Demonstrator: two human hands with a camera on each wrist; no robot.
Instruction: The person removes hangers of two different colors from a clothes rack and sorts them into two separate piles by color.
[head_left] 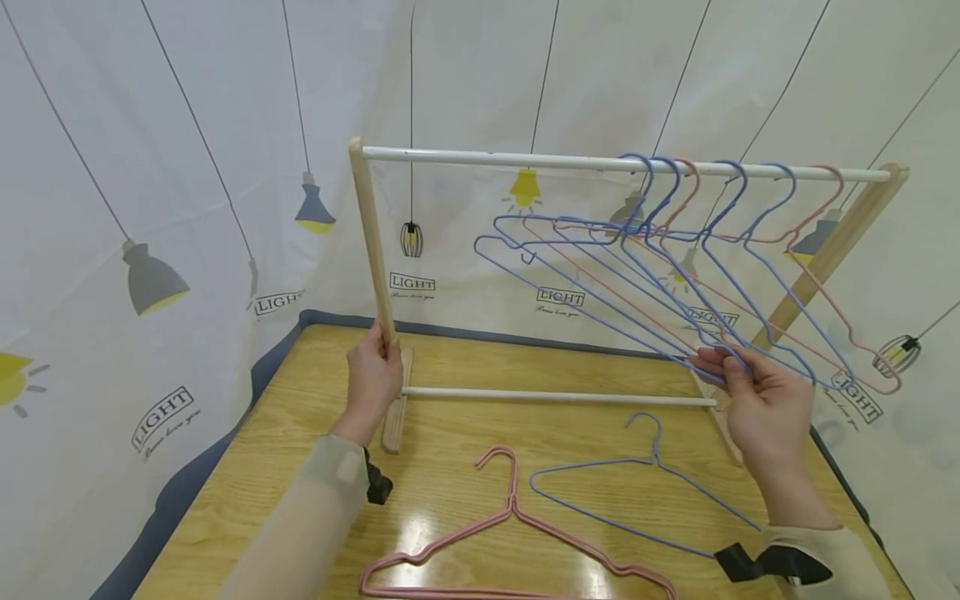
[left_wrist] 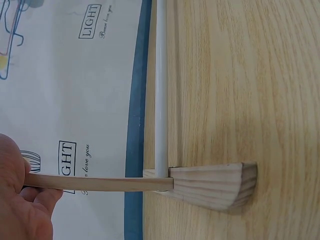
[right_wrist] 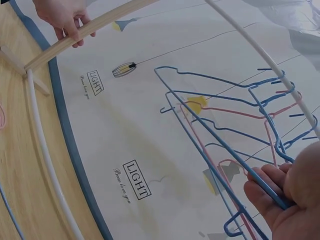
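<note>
In the head view my left hand point(head_left: 373, 375) grips the left wooden post point(head_left: 369, 225) of a small clothes rack, low down near its foot point(left_wrist: 215, 186). My right hand point(head_left: 772, 408) holds the lower bar of the nearest blue hanger point(right_wrist: 262, 186) toward its right corner, between thumb and fingers. That hanger hooks over the rack's white top rod point(head_left: 487, 157) together with several more blue hangers and two pink ones point(head_left: 840, 312). They crowd the right half of the rod, their shoulders overlapping and slanting toward me.
On the wooden table point(head_left: 285, 467) lie a pink hanger point(head_left: 513, 492) with doubled lines and a blue hanger point(head_left: 656, 454) to its right. A lower white rod point(head_left: 555, 396) joins the rack's feet. Behind hangs a white cloth point(head_left: 465, 75) printed with lamps.
</note>
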